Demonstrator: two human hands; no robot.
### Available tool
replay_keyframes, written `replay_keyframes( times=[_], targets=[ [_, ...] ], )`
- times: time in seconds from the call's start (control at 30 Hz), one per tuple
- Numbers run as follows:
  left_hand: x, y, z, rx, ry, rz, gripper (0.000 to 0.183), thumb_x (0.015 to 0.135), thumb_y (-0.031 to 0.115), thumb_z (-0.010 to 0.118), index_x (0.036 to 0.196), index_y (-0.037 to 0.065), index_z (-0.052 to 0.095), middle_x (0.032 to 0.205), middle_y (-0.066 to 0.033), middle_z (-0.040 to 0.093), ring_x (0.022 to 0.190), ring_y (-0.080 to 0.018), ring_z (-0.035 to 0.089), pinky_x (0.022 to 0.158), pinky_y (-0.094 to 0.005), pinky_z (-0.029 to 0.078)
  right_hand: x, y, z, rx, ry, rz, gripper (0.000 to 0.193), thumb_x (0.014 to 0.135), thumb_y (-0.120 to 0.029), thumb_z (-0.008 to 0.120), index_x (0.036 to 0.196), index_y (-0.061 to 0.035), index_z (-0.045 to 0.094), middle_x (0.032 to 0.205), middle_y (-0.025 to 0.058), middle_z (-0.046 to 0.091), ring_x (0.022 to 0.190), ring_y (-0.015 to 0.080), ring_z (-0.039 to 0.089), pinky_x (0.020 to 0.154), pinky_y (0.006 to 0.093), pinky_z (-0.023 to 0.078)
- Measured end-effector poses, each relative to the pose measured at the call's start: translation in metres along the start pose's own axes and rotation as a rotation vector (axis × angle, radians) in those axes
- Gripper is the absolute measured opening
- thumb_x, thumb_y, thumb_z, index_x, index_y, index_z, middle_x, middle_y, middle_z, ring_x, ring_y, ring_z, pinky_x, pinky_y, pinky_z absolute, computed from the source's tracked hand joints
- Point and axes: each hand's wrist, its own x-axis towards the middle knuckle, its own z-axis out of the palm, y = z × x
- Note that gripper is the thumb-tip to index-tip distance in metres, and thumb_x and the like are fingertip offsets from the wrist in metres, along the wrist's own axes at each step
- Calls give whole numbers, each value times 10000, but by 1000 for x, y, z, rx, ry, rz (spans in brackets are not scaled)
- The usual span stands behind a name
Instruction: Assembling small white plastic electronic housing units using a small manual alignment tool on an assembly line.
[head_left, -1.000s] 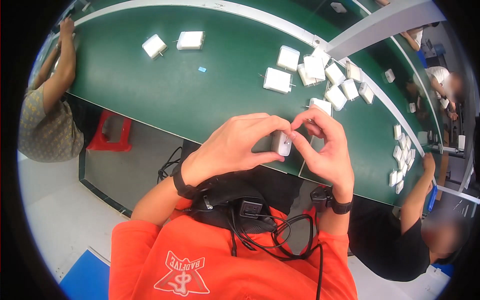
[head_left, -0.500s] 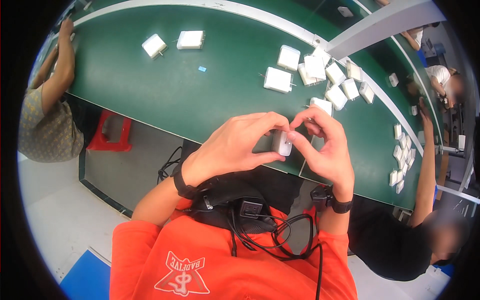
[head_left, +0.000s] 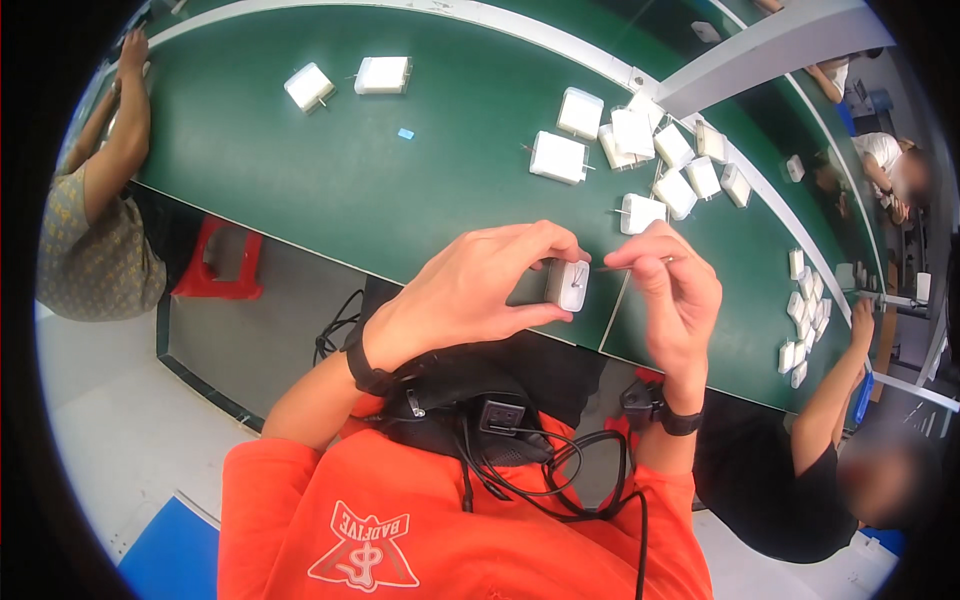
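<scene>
1. The left hand (head_left: 475, 272) is gripping a small white block (head_left: 562, 284) near the centre of the frame, with the thumb pressing below and the fingers curling over the top.
2. The block's end face is pointing toward the right of the frame, and a thin, dark wire (head_left: 578, 282) is showing on it (its exact shape is too small to tell).
3. The right hand (head_left: 682, 300), just right of centre, is pinching a thin rod (head_left: 616, 267) between thumb and fingers; the rod's tip is pointing left toward the block and standing apart from it.
4. Just above the right hand, a loose white block (head_left: 643, 214) is lying on the green table (head_left: 300, 180).
5. More blocks are crowding together in a pile (head_left: 632, 133) at the upper right of centre, some resting on others.
6. Two blocks are lying apart from them in the upper left, one tilted (head_left: 308, 88) and one nearly level (head_left: 382, 75), with a blue scrap (head_left: 405, 134) sitting below and right of them.
7. At the right of the frame, a group of small white blocks (head_left: 806, 284) is lying near a co-worker in a black top (head_left: 775, 475).
</scene>
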Motion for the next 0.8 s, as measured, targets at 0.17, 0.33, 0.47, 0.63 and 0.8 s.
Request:
replay_keyframes(
  times=[0.17, 0.33, 0.47, 0.63, 0.8],
  targets=[
    [0, -1, 1, 8, -2, -6, 545, 818, 86, 966, 1276, 16, 679, 1224, -123, 792, 1095, -299, 793, 969, -384, 666, -4, -1, 7, 2, 15, 61, 99, 1050, -34, 729, 1015, 39, 787, 953, 107, 782, 757, 164, 677, 683, 314, 523],
    [0, -1, 0, 15, -6, -10, 542, 822, 116, 969, 1274, 13, 688, 1224, -125, 787, 1077, -309, 789, 946, -386, 666, -2, 1, 7, -50, -24, 43, 101, 1053, -27, 720, 1016, 42, 785, 957, 110, 784, 757, 170, 677, 682, 314, 526],
    [-1, -1, 0, 10, -4, -14, 540, 823, 122, 969, 1271, 12, 689, 1221, -123, 784, 1075, -311, 788, 944, -386, 666, -3, 2, 8, -40, -20, 63, 119, 1065, -31, 705, 1014, 45, 781, 965, 116, 788, 767, 177, 682, 691, 317, 534],
    [-1, -1, 1, 9, 5, -1, 545, 825, 121, 973, 1274, 15, 684, 1219, -117, 783, 1092, -303, 792, 966, -391, 666, -4, 3, 7, 0, -27, 59, 142, 1083, -27, 680, 1011, 59, 767, 981, 122, 794, 785, 187, 690, 706, 321, 551],
    [0, 0, 1, 4, -6, -12, 540, 831, 121, 969, 1274, 16, 679, 1225, -119, 782, 1119, -297, 795, 994, -395, 664, -5, 3, 6, 8, -27, 58, 147, 1089, -20, 672, 1007, 70, 754, 988, 123, 797, 793, 195, 694, 715, 324, 557]
  ],
)
